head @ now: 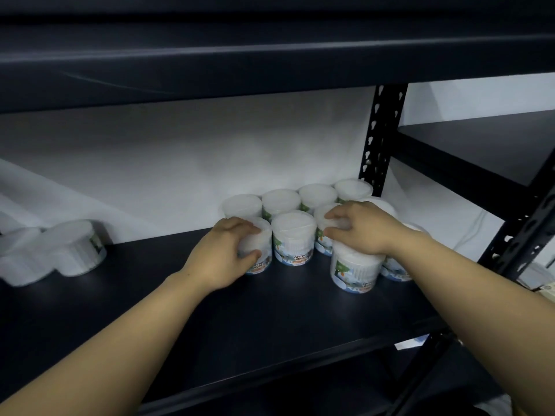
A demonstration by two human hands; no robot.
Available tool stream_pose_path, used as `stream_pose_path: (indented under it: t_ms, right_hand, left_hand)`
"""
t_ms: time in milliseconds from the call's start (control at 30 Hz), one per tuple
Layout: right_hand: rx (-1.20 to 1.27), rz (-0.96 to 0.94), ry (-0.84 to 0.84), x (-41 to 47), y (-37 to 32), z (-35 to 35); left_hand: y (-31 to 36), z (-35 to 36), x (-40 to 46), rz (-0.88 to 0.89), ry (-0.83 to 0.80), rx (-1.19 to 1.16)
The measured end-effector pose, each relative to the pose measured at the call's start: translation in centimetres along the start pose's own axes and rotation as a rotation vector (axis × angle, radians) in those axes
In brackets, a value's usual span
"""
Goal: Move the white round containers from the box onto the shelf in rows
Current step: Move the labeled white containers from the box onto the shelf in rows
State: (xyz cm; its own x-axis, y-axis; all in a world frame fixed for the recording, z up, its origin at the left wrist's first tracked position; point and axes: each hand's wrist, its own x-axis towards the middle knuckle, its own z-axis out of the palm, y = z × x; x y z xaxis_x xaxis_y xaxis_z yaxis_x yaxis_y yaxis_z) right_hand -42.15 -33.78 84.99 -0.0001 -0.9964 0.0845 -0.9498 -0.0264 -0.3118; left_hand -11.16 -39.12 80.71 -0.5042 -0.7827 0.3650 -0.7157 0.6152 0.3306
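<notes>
Several white round containers with green and blue labels stand in rows at the back right of the dark shelf [270, 319]. My left hand [223, 256] grips the leftmost container of the second row [261, 250]. My right hand [363, 228] rests on top of a front container [356, 271], its fingers touching the lid of a second-row container [326, 217]. Between the hands stands another container [294, 238]. The back row [280, 201] lines the white wall. The box is out of view.
A few more white containers [78, 249] lie blurred at the shelf's left. A black perforated upright [380, 136] stands behind the rows. The shelf above [270, 64] hangs low overhead. Another shelf unit [480, 151] adjoins on the right.
</notes>
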Motion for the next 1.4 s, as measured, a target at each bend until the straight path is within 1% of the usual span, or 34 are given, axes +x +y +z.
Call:
stream_pose_path:
  t_ms: [100,233,467,600,667,767,867,933,1100,1233,1400]
  right_hand:
    - [-0.019,-0.039,-0.025,0.2,0.4,0.4]
    - [-0.019,-0.029,-0.022,0.3,1.0,0.6]
    - [-0.009,-0.020,-0.042,0.4,1.1,0.7]
    - [0.045,-0.012,-0.050,0.1,1.1,0.3]
    - [0.067,0.010,0.005,-0.1,1.5,-0.1]
    - [0.021,0.114,0.086,-0.2,2.8,-0.5]
    - [0.015,0.203,0.054,-0.2,3.8,-0.7]
    - [0.012,0.193,0.038,-0.2,4.1,-0.5]
    - [0.019,0.178,0.068,-0.2,4.4,-0.3]
    - [0.033,0.140,0.048,-0.6,4.5,-0.5]
    - [0.036,0.139,0.026,-0.8,4.7,0.1]
  left_hand:
    - [1.1,0.2,0.6,0.072,-0.045,-0.023]
    - [1.8,0.9,1.2,0.113,-0.130,0.035]
    - [1.2,1.7,1.3,0.087,-0.155,0.010]
    - [1.5,1.5,1.5,0.074,-0.176,0.002]
    - [1.6,1.3,1.3,0.069,-0.165,0.001]
    - [1.3,1.4,0.9,0.060,-0.118,-0.004]
    - [1.1,1.4,0.7,0.054,-0.124,0.003]
    - [1.2,1.4,0.8,0.055,-0.118,0.004]
    - [1.2,1.5,0.8,0.048,-0.112,0.000]
    - [1.2,1.5,0.8,0.071,-0.092,0.007]
    - [2.3,1.5,1.5,0.113,-0.018,0.035]
